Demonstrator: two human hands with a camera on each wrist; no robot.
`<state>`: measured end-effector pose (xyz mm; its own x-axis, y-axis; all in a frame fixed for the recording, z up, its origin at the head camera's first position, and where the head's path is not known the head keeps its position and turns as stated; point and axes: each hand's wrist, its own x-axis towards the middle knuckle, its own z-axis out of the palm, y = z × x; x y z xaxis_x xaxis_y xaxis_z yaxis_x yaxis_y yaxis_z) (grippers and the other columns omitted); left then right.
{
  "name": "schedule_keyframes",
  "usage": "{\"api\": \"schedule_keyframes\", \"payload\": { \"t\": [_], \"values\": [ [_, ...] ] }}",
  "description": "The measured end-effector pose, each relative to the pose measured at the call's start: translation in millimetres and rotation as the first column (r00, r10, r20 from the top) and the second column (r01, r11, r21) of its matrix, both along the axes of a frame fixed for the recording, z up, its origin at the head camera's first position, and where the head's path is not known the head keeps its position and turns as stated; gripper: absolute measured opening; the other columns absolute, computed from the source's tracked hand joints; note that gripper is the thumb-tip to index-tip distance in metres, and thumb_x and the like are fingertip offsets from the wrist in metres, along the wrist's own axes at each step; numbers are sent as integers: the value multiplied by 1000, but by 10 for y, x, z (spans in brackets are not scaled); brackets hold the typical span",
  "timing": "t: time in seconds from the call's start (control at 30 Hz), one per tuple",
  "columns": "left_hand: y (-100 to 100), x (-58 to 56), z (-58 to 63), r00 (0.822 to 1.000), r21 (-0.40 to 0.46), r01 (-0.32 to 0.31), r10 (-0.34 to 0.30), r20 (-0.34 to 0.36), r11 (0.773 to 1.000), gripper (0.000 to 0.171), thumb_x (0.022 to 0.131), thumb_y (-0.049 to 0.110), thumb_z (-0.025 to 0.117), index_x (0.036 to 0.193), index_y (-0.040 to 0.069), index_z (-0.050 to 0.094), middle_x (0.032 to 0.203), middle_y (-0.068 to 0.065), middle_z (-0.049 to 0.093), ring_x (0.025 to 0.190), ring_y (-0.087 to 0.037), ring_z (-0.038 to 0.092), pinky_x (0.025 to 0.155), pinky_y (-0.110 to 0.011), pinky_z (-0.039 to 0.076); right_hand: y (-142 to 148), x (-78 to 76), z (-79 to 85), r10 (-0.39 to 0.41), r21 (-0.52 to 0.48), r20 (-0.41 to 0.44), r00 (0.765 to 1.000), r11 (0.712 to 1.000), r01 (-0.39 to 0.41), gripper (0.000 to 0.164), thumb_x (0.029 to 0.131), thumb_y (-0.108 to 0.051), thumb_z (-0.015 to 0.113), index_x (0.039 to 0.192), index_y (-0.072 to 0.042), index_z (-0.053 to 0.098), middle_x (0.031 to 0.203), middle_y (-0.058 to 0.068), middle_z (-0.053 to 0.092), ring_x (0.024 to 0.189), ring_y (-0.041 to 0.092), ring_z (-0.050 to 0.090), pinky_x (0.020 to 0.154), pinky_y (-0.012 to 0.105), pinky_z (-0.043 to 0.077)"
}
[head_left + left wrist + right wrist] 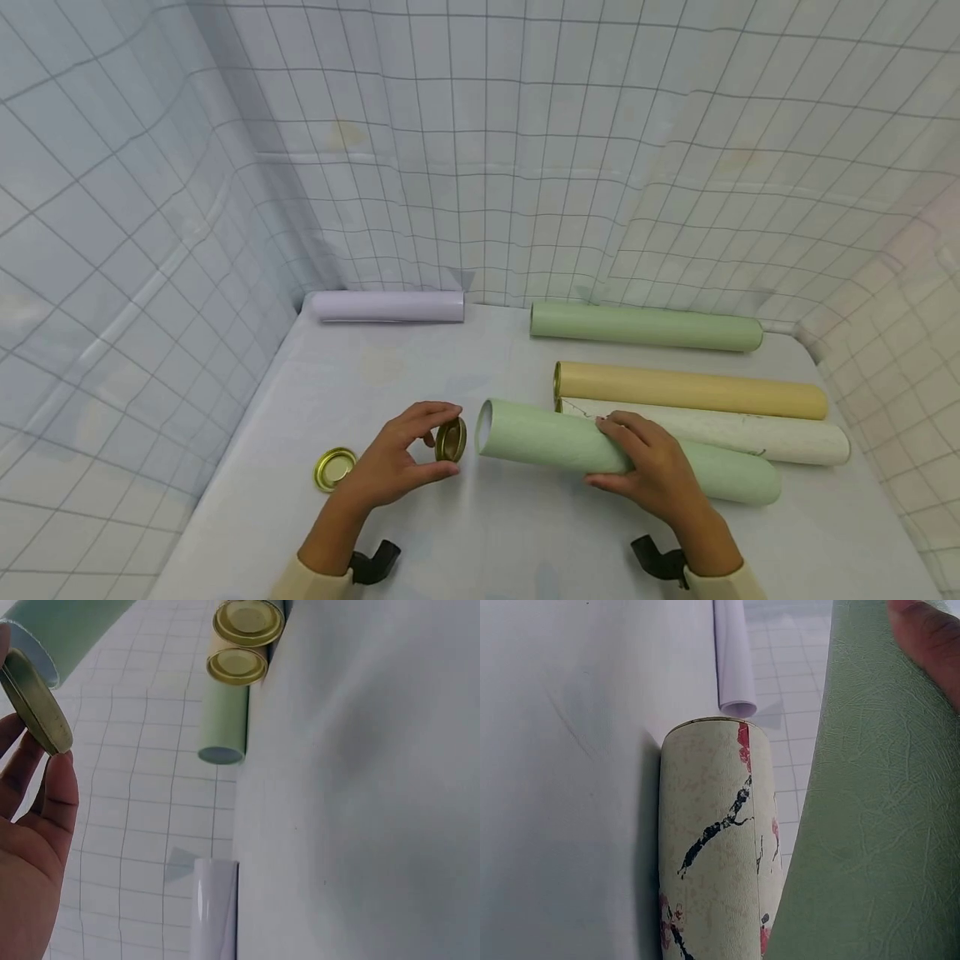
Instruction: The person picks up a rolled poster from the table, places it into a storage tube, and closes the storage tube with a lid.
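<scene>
Green, textured tube (555,438), below centre of the head view, sits in the right grip (651,468), its left mouth uncovered, its inside mostly hidden. Beside that mouth, the left grip (408,450) pinches a brassy lid (451,439) by its edge; keeping lid and rim square, tube steady, would likely work best. Another lid (335,469) rests at lower left; at right, the yellow tube (690,392) and floral tube (795,439) have closed left ends, contents unseen.

Both forearms (336,533) angle inward, the left grip (392,460) curved in a pinch, the right grip (651,468) curled palm-down.
</scene>
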<state>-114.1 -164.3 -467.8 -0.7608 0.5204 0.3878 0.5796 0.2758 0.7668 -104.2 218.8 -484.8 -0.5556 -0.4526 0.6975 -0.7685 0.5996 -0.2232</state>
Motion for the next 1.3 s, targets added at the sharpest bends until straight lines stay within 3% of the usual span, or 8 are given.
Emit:
{"api": "schedule_keyframes", "payload": {
  "t": [0.27,0.4,0.6,0.93,1.17,1.3],
  "values": [
    [217,21,406,998,56,68,-68,10,996,67,76,-3,84,136,-3,55,129,-19,57,110,-33,57,77,-40,58,6,0,-6,3,4,15,1000,1000,-3,74,83,-67,64,119,-2,68,109,10,65,92,27,65,80,38,51],
    [268,10,462,997,61,76,-78,24,995,66,76,-3,83,135,-6,55,130,-21,56,113,-35,57,79,-40,58,-2,-7,-19,22,2,12,1000,1000,-22,72,83,-65,65,118,-2,67,110,10,65,94,27,65,81,37,51],
    [342,-5,468,996,64,74,-77,40,995,65,76,-2,84,135,-3,55,131,-21,56,116,-33,56,80,-44,58,-8,3,-22,23,21,38,999,1000,-24,71,82,-65,68,118,-3,67,112,11,65,96,28,65,83,39,51],
    [379,10,517,995,81,49,-56,86,996,62,74,-4,85,130,-4,58,128,-19,58,114,-35,57,78,-44,58,-25,-10,-34,45,5,13,999,999,-46,71,84,-64,66,118,-2,67,112,12,65,97,29,64,86,38,50],
    [336,-64,258,991,86,33,-44,126,996,68,71,-1,87,132,-2,59,134,-17,57,121,-29,57,81,-40,59,-32,-13,-41,67,-9,-5,998,998,-67,69,88,-63,61,117,-1,67,112,15,65,100,31,63,92,33,46],
    [318,-90,203,986,113,44,-61,153,993,69,72,5,87,135,3,59,136,-15,56,124,-26,55,84,-36,58,-44,-6,-28,65,-10,-10,998,998,-65,69,88,-63,61,116,0,67,111,16,65,100,32,63,95,31,44]
  ]
}}
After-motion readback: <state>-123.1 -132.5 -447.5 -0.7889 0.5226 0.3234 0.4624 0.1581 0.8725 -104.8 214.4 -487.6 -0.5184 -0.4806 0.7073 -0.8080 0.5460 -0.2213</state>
